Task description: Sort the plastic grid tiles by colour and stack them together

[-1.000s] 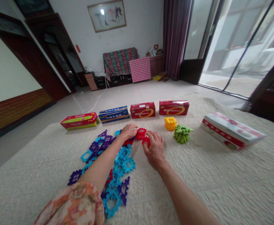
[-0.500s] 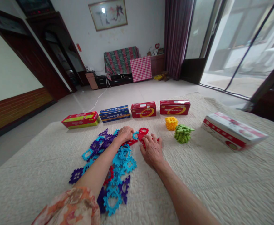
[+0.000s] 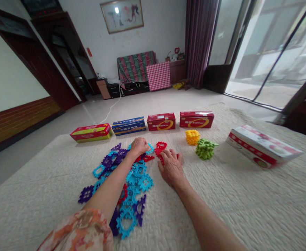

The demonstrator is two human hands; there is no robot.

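My left hand (image 3: 139, 146) has its fingers curled in at the far edge of a pile of flat, toothed plastic building pieces. A light-blue building piece (image 3: 150, 149) shows at its fingertips, partly hidden by them. My right hand (image 3: 171, 167) lies with fingers apart over several red building pieces (image 3: 161, 144), mostly covered by the palm and fingers. Under and around my left forearm spreads the rest of the pile, with purple pieces (image 3: 86, 194) and light-blue pieces (image 3: 127, 221) overlapping.
A yellow cube (image 3: 192, 137) and a green cluster of joined pieces (image 3: 205, 149) sit to the right. Along the back stand a red-yellow box (image 3: 91, 133), a blue box (image 3: 129, 126) and two red boxes (image 3: 161, 122). A white-red box (image 3: 264, 146) lies at right on the quilted cover (image 3: 234, 195).
My left hand has shifted slightly back and left, the light-blue piece moving along with it. My right hand stays over the red pieces. The view has shifted a little.
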